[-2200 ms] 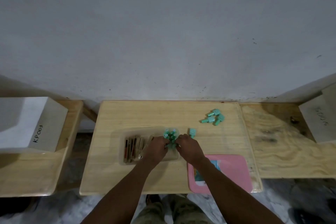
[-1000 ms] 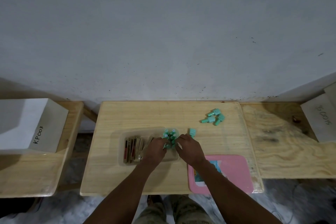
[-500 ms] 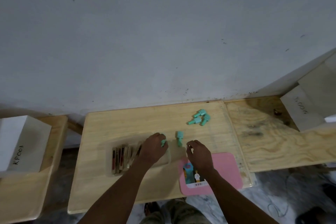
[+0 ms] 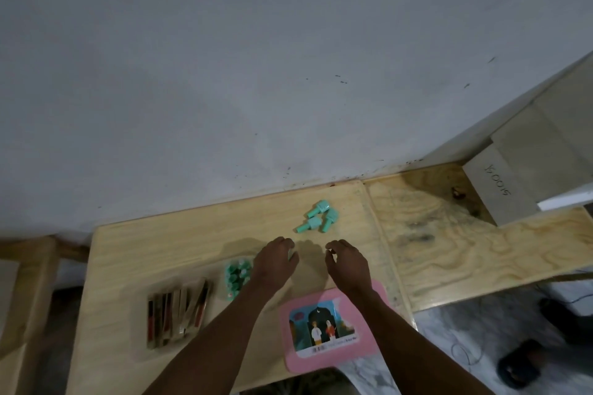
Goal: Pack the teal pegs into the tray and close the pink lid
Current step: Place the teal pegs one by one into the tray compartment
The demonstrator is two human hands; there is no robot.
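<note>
Teal loose pegs (image 4: 316, 221) lie in a small heap near the far edge of the desk (image 4: 167, 240), toward its right corner. More of them, the packed pegs (image 4: 237, 276), crowd the clear tray (image 4: 218, 308) at mid-desk, beside a row of wooden strips (image 4: 176, 314). The pink lid (image 4: 330, 327) lies flat at the near right corner, off the tray. The left hand (image 4: 276, 263) and right hand (image 4: 348, 264) hover apart, near the loose heap. The right's fingers curl loosely round nothing; whether the left grips anything cannot be told.
</note>
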